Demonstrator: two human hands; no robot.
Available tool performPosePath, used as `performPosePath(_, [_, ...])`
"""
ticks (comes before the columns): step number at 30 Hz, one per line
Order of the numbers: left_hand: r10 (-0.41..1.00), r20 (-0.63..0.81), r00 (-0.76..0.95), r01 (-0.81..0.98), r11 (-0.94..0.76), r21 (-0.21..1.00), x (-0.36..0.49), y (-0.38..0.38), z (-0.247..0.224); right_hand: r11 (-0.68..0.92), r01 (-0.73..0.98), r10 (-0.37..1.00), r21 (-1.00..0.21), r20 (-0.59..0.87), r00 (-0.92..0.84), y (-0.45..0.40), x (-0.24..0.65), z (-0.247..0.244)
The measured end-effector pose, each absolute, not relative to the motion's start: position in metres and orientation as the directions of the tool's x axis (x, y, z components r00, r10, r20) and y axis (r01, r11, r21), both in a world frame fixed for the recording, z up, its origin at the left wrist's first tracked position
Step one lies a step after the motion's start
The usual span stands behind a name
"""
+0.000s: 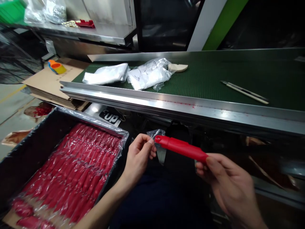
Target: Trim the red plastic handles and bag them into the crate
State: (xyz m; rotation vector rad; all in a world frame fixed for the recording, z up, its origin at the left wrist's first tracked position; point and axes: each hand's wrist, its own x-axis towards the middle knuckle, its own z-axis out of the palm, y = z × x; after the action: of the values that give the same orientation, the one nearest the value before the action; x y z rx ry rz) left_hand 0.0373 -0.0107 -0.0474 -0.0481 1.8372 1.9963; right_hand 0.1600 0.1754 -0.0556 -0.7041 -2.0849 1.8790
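Note:
My right hand (pixel 226 181) grips one end of a red plastic handle (pixel 181 149), thumb on top and fingers curled beneath. The handle's other end, with a small hole in it, points toward my left hand (pixel 140 151). Between the thumb and fingers of that left hand is pinched a clear plastic bag (pixel 162 154), which hangs down beside the handle's tip. To the left stands a lined box (pixel 116 130) holding rows of red handles (pixel 78 165) wrapped in clear plastic.
Ahead runs a green conveyor belt (pixel 197 82) with a raised metal edge (pixel 166 103). On it lie packs of clear bags (pixel 150 74), a beige curved piece (pixel 178 67) and a slim cutter (pixel 245 91). A tape dispenser (pixel 57 67) rests on flat cardboard (pixel 45 81).

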Motion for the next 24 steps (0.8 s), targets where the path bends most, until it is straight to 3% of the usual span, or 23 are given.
performPosePath(2, [0.282,-0.288,-0.915,-0.302,-0.005,0.953,0.036,-0.011,-0.049,0.288,0.104,0.635,-0.952,0.109,-0.765,0.178,0.165,-0.052])
performPosePath(3, [0.287,-0.277,-0.917,-0.287,0.007,0.958,0.036,-0.011,-0.050,0.443,0.049,0.631,-0.895,0.272,-0.727,0.181,0.167,-0.050])
performPosePath(4, [0.296,-0.264,-0.918,-0.271,0.017,0.962,0.036,-0.011,-0.051,0.592,-0.013,0.559,-0.806,0.422,-0.714,0.185,0.169,-0.048])
performPosePath(6, [0.323,-0.242,-0.915,-0.243,0.035,0.969,0.037,-0.011,-0.054,0.790,-0.200,0.262,-0.580,0.613,-0.745,0.192,0.171,-0.043])
performPosePath(8, [0.342,-0.221,-0.913,-0.216,0.052,0.975,0.038,-0.011,-0.056,0.824,-0.380,-0.034,-0.420,0.633,-0.773,0.195,0.171,-0.039])
performPosePath(9, [0.352,-0.211,-0.912,-0.201,0.063,0.977,0.038,-0.011,-0.056,0.823,-0.418,-0.105,-0.385,0.620,-0.778,0.194,0.170,-0.037])
performPosePath(14, [0.431,-0.160,-0.888,-0.100,0.159,0.982,0.041,-0.016,-0.056,0.841,-0.464,-0.229,-0.278,0.594,-0.771,0.188,0.166,-0.039])
performPosePath(20, [0.524,-0.025,-0.851,0.144,0.279,0.949,0.038,-0.023,-0.051,0.773,-0.628,-0.536,-0.090,0.436,-0.723,0.210,0.152,-0.054])
performPosePath(22, [0.562,0.042,-0.826,0.263,0.318,0.911,0.040,-0.023,-0.049,0.770,-0.618,-0.505,-0.160,0.439,-0.743,0.209,0.154,-0.061])
performPosePath(24, [0.596,0.112,-0.795,0.381,0.346,0.857,0.048,-0.023,-0.049,0.824,-0.468,-0.298,-0.319,0.458,-0.837,0.199,0.161,-0.070])
